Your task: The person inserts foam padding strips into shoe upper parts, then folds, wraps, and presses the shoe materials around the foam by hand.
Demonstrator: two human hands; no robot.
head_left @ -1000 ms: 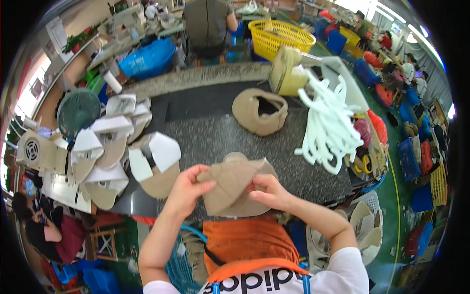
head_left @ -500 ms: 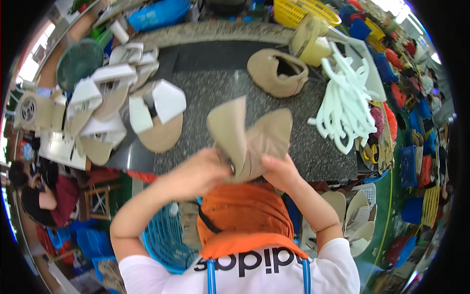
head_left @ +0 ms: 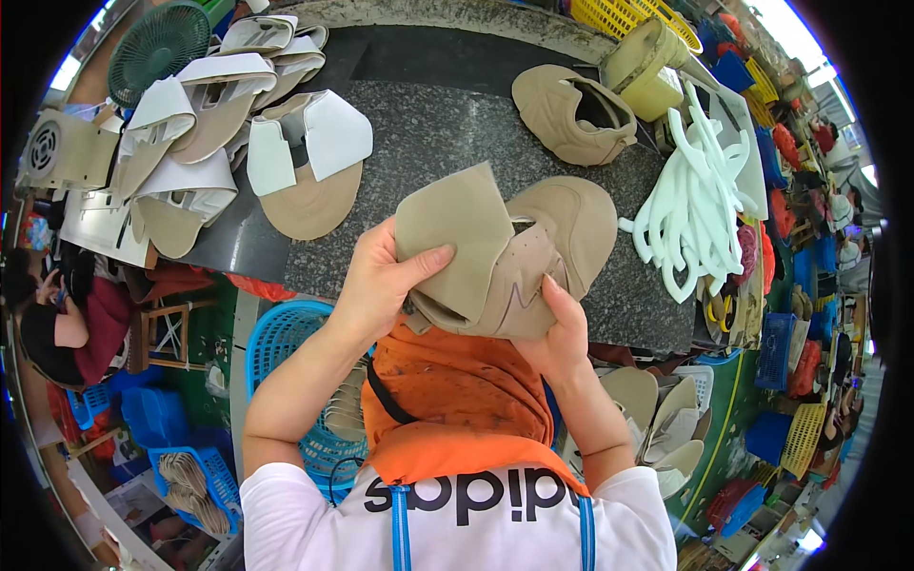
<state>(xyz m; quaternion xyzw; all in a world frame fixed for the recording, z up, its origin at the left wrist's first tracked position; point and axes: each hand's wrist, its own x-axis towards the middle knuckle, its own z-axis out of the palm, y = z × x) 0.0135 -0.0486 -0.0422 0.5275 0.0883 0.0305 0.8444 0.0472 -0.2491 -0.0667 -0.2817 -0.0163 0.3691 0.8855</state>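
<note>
Shoe upper [head_left: 533,276] between both hands [head_left: 386,281], thumbs [head_left: 427,265] on its tan sides

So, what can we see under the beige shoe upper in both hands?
Beneath the beige shoe upper, the dark speckled tabletop shows past its far edge and the orange apron past its near edge. It, the left hand and right hand cover the rest.

Matt shoe upper [head_left: 519,268], smooth stone-look tabletop [head_left: 428,128]

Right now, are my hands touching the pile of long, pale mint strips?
No, your left hand and right hand hold a beige, curved shoe upper, apart from the strips.
</note>
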